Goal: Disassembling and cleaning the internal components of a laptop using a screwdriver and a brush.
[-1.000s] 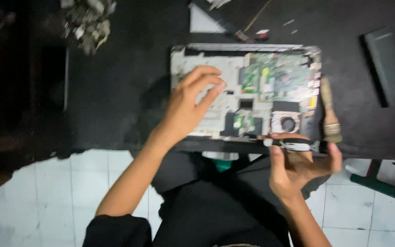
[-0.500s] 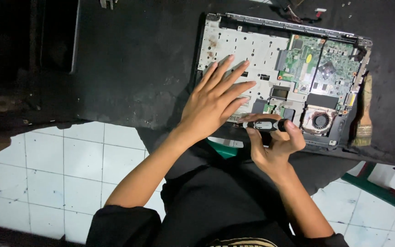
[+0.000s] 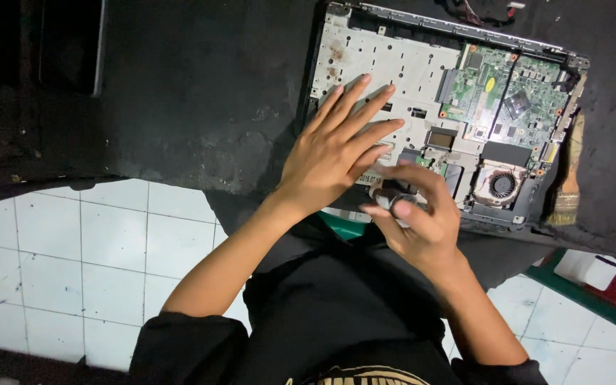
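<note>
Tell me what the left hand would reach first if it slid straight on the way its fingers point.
The left hand lies flat on the opened laptop's pale metal plate, fingers aimed up and right. Going on, it would probably meet the green circuit board first.

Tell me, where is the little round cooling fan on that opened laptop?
In the head view the cooling fan sits in the opened laptop's lower right corner, just right of the right hand and below the green circuit board.

My right hand (image 3: 418, 214) is hiding a small part in its grip, too covered to identify. My left hand (image 3: 336, 153) is covering part of the laptop base (image 3: 408, 68).
</note>
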